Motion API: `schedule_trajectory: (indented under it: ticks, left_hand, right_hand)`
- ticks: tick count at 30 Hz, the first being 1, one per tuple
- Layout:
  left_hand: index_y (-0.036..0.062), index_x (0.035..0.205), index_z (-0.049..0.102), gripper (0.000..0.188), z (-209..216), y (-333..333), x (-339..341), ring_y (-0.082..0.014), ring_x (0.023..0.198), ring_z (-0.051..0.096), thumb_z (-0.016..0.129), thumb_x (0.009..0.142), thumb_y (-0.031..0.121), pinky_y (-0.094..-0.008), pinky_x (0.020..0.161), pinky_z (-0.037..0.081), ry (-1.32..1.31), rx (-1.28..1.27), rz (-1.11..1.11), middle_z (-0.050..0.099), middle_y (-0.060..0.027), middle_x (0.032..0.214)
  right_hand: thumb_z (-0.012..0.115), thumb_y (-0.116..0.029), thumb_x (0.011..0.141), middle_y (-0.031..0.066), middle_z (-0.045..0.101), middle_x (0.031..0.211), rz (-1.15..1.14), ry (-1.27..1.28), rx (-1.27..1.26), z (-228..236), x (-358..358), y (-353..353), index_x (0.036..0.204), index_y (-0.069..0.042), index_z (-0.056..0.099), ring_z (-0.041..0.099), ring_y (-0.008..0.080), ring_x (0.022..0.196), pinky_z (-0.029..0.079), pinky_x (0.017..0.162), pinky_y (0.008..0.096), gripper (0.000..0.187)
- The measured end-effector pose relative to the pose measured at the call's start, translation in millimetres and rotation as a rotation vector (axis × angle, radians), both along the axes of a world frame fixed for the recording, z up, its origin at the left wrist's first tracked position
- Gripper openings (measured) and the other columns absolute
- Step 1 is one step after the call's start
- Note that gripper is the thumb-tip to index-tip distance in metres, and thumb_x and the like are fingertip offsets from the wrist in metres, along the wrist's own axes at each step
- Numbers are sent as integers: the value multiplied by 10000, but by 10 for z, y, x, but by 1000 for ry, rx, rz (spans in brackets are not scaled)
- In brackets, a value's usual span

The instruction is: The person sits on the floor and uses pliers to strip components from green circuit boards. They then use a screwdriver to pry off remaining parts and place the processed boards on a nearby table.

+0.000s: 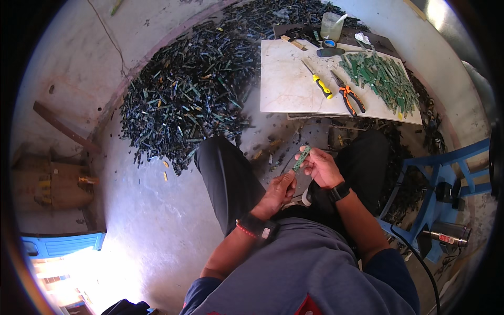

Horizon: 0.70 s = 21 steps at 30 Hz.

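Observation:
A narrow green circuit board strip (301, 159) is held up at a slant between my hands, over the floor between my knees. My left hand (279, 192) is closed with thumb and fingers at the strip's lower end. Near its upper end, my right hand (322, 167) pinches the strip between thumb and fingertips. Beyond the hands, a white board (286, 86) carries a yellow-and-black screwdriver (322, 86) and orange-and-black long-nose pliers (348, 93). A heap of similar green strips (378, 79) covers the board's right side.
A large pile of dark strips (184, 100) spreads over the floor at the far left. A plastic cup (332, 26) and a tape roll (328, 44) stand at the board's back. At right is a blue plastic stool (441, 160) beside a metal flask (450, 233). Cardboard boxes (52, 184) sit at left.

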<state>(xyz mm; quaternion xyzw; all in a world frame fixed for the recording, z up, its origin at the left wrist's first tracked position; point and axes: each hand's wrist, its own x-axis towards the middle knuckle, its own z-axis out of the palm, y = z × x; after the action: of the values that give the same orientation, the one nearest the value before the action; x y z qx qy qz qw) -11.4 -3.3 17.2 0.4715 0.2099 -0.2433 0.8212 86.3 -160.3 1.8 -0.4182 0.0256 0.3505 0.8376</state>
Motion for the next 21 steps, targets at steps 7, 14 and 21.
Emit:
schedule_trajectory:
  ticks: [7, 14, 21]
  left_hand:
    - [98, 745, 442, 372, 123, -9, -2, -65, 471, 229, 405, 963, 398, -236, 425, 175, 29, 8, -22, 312, 41, 584]
    - [79, 750, 462, 382, 136, -18, -22, -67, 471, 241, 408, 961, 394, -243, 429, 193, -24, 93, -68, 320, 39, 578]
    - [77, 755, 456, 383, 240, -39, -46, -69, 475, 251, 401, 960, 395, -244, 440, 205, -97, 149, -133, 323, 39, 577]
  right_hand:
    - [497, -292, 960, 97, 662, 977, -20, -33, -78, -61, 11, -36, 1073, -17, 602, 595, 109, 721, 435, 577, 225, 316]
    - [542, -278, 939, 91, 662, 892, -82, -27, -122, -36, -7, -9, 972, -4, 624, 619, 125, 730, 442, 566, 230, 288]
    - [552, -300, 933, 86, 669, 904, -51, 60, -137, -51, 0, -41, 941, -37, 623, 641, 137, 754, 449, 566, 228, 272]
